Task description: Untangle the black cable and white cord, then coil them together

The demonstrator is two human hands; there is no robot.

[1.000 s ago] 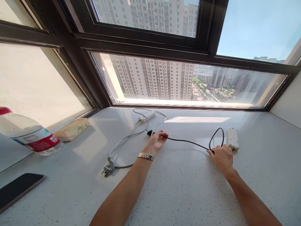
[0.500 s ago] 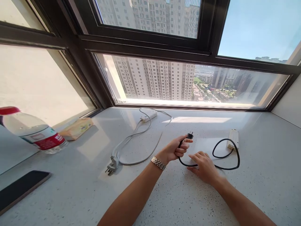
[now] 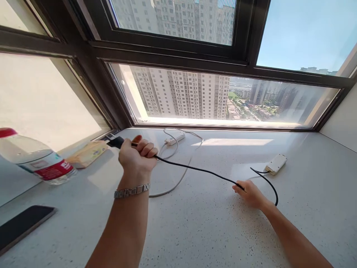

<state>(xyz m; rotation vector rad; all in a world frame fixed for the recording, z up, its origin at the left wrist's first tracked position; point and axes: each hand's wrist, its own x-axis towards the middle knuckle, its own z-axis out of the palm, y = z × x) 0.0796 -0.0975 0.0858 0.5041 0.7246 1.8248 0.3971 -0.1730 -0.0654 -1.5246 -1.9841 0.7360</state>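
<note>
A black cord [image 3: 195, 168] is held in both hands above the pale speckled window sill [image 3: 209, 234]. It is gripped by the left hand [image 3: 137, 154], whose fingers are curled round it just behind the black plug [image 3: 116, 142]. The plug is pointed toward the sill's far left corner, and in the view its tip is seen close to the right end of a tissue pack [image 3: 87, 154]; whether the two are touching cannot be told. A metal-banded watch [image 3: 132, 191] is worn on the left wrist.

Farther along, the cord is pinched between the thumb and fingers of the right hand [image 3: 249, 194], toward the right side of the sill. Between the hands a slight sag is shown. Beyond the right hand, the cord is bent into a loop and is joined to a white power strip [image 3: 276, 164], which is laid at a slant near the sill's right edge.

A second strip [image 3: 175, 139] is placed near the far edge, with a grey cord [image 3: 167, 192] looped beside it and partly hidden by the left arm. Along the left edge, a bottle [image 3: 46, 162] is stood nearer than the tissue pack, and a dark phone [image 3: 26, 225] is laid flat nearer still.
</note>
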